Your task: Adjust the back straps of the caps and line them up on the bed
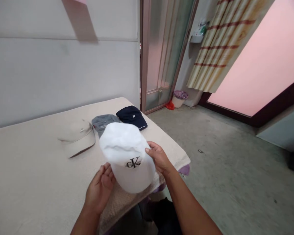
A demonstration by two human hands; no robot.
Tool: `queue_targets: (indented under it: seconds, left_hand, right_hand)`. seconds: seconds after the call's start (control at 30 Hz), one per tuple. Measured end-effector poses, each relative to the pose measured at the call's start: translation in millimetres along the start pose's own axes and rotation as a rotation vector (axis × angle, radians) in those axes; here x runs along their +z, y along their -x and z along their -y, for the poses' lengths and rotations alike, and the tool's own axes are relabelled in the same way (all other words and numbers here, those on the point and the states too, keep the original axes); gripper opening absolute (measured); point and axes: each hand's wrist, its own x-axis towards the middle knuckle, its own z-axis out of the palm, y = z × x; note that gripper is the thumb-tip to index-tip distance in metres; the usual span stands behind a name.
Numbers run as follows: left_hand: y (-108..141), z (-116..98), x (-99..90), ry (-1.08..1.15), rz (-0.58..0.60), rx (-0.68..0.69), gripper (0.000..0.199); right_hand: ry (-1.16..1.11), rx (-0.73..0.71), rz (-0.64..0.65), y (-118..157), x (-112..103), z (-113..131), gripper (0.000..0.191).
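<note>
A white baseball cap [123,142] with a black monogram on its front is held up over the bed, its brim pointing down toward me. My right hand [159,158] grips the cap's right side, thumb on top and the other fingers partly hidden behind it. Along the left edge of the brim is my left hand [100,186], palm turned up and fingers loosely bent; the fingertips are close to the cap, perhaps touching it. Behind the white cap lie a grey cap [104,121] and a navy cap [132,117]. A beige cap [79,137] rests to the left.
The caps lie on a bed with a cream cover [34,169], against a pale wall [63,71]. To the right is a concrete floor [210,163]. A waste bin [179,99] stands beside a sliding glass door [159,65], near a striped curtain [218,49].
</note>
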Motion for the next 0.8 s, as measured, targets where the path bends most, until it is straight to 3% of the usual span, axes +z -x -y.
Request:
queue_targets:
  seconds: [0.13,0.37,0.63,0.8]
  left_hand:
    - [-8,22,6.1,-0.072,0.027,-0.110,0.026]
    - [-14,33,-3.4,-0.117,-0.091,-0.097,0.019]
    - [-6,28,-6.7,-0.135,-0.158,-0.123,0.017]
    - [-1,19,-14.6,-0.125,-0.211,-0.114,0.016]
  right_hand:
    - [0.058,-0.044,-0.137,-4,-41,12,0.034]
    - [0.435,-0.160,-0.373,-13,-92,9,0.030]
    - [0.706,-0.325,-0.636,-29,-98,8,0.025]
    - [0.813,-0.453,-0.890,-21,-74,17,0.025]
